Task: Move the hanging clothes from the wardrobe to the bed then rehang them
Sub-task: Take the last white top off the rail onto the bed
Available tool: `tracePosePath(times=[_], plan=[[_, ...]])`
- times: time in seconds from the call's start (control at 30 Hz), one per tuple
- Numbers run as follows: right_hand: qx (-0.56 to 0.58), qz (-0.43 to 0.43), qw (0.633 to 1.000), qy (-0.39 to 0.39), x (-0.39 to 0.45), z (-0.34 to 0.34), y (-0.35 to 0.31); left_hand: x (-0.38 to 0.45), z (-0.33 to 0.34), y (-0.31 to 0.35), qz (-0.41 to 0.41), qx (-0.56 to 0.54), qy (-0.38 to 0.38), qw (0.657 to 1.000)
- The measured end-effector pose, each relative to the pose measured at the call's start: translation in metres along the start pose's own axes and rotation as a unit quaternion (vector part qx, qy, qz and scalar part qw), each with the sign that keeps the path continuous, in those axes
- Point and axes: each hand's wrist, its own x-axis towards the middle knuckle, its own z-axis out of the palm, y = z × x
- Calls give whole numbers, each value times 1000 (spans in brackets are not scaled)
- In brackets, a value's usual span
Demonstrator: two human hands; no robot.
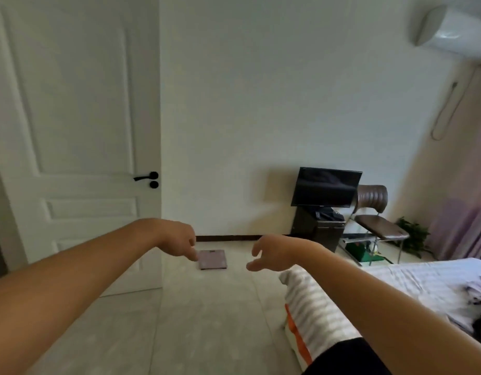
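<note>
White walls and door ahead, bed (pixel 423 280) right; left hand (pixel 177 240) and right hand (pixel 272 253) hang loosely curled, holding nothing (wardrobe unseen), so fetching clothes likely comes next.

A home bedroom: bed (pixel 423 282) right of the hands, white door (pixel 77 131) to their left, television (pixel 326 186) beyond (chair (pixel 374 212) beside it).

Smooth white painted door (pixel 80 109) with matt black metal handle (pixel 146 177). Pale floor tiles (pixel 201 315), faintly glossy. Glossy pink bathroom scale (pixel 213 259). Striped cloth bedding (pixel 423 282) along the bed edge, soft and matt. Brown padded chair (pixel 374 212) with slight sheen, on thin metal legs. Glossy black television screen (pixel 326 186). Smooth white plastic air conditioner (pixel 455 28). Sheer lilac cloth curtain (pixel 466 226).
</note>
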Motion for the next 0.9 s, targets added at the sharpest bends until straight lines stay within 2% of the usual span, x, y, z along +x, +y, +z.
tracePosePath(times=[0.2,0.3,0.47,0.67,0.9], plan=[[-34,-100,994,18,34,-39,-169,-119,6,-149,-94,-44,33,994],[-8,-153,988,26,55,-48,-255,-175,17,-217,-150,-72,50,985],[-40,-268,962,38,75,-55,-389,-267,47,-306,-229,-119,64,964],[-136,-389,911,36,81,-70,-517,-353,76,-366,-331,-159,75,927],[-142,-526,838,31,99,-75,-635,-422,98,-396,-465,-169,80,865]])
